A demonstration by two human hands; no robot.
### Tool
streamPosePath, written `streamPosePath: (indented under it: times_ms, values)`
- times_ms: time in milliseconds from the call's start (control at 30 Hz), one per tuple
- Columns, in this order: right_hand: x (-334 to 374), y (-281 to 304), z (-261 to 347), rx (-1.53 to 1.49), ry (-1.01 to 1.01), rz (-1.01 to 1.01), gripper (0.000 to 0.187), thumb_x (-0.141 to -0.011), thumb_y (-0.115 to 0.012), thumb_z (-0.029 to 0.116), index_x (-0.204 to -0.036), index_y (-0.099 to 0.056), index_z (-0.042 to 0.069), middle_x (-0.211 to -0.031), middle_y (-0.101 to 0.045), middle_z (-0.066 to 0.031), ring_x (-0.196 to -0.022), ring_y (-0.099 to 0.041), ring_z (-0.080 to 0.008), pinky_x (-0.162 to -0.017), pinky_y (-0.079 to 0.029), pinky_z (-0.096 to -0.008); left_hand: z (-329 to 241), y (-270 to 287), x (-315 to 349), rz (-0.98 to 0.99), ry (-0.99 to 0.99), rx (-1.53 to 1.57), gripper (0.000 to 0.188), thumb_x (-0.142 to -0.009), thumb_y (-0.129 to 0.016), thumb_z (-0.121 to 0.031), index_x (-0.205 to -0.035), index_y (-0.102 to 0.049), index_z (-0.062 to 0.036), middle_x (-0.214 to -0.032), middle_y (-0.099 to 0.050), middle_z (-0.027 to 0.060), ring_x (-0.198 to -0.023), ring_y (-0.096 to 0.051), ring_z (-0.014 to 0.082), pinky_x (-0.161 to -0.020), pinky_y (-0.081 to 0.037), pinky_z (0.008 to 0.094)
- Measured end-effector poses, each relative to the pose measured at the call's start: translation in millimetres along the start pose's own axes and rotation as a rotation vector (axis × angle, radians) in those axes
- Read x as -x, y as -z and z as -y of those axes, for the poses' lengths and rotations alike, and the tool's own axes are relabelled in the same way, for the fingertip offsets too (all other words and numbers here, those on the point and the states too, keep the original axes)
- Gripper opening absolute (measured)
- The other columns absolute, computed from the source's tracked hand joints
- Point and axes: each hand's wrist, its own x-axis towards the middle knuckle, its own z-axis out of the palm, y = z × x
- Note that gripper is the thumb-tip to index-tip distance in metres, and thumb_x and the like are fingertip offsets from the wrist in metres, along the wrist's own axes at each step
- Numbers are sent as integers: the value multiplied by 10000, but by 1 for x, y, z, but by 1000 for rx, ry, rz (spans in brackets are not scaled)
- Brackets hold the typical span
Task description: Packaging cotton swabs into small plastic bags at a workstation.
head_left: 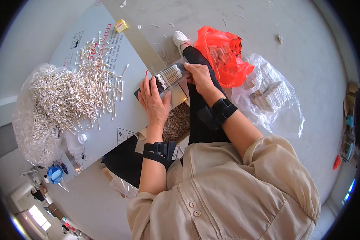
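Note:
A bundle of cotton swabs (170,76) lies in a clear plastic sleeve (183,65) over a dark, flat surface at the table's corner. My right hand (201,77) pinches the sleeve's right end between thumb and fingers. On the left side, my left hand (154,102) lies with its fingers stretched out over the dark surface, close against the swabs. Its thumb sits apart from the fingers, near the sleeve's lower edge. What is under the left palm is hidden. A large heap of loose cotton swabs (64,90) spills from a clear bag (23,108) on the table to the left.
The grey table (104,140) carries a small yellow box (121,26) and a white round cap (82,138). On the floor to the right lie a red plastic bag (232,74) and a clear bag with white packs (274,98). Below my hands, a container holds many swabs (178,124).

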Motion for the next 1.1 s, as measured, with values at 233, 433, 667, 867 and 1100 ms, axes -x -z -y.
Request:
streamPosePath:
  times_ms: [233,433,667,867,1100]
  values:
    - [-1,-1,1,-39,11,-55,253,-912,-666,201,-808,-703,-27,-638,-582,-33,-484,-480,-104,-457,-395,-244,-9,6,1,-162,-15,131,614,-769,-737,-197,-1312,-483,-65,-1411,-425,157,-1365,-320,383,-1106,-229,546]
    - [-2,2,0,-39,6,-75,254,-909,-673,214,-814,-707,-19,-637,-593,-34,-490,-485,-100,-459,-396,-242,-23,12,5,-63,58,206,271,-777,-701,-95,-1026,-613,-40,-1014,-628,107,-989,-592,308,-844,-474,414]
    - [-3,2,-1,-72,18,-71,258,-906,-676,219,-793,-700,-12,-633,-593,-36,-472,-467,-96,-450,-381,-241,-36,0,8,-31,180,379,196,-821,-657,-79,-1002,-648,-5,-804,-663,132,-655,-635,283,-624,-511,390]
    - [-5,3,0,-73,17,-77,258,-905,-674,217,-787,-696,-12,-628,-590,-33,-474,-468,-95,-451,-383,-239,-39,0,7,-13,172,358,217,-816,-661,-79,-1016,-651,4,-799,-663,139,-674,-639,284,-643,-509,394]
    - [-5,3,0,-66,17,-81,259,-907,-671,213,-785,-696,-14,-627,-588,-29,-478,-469,-92,-455,-383,-237,-36,0,6,-99,170,417,201,-807,-661,-36,-1003,-630,-10,-747,-613,97,-621,-596,249,-605,-491,369]
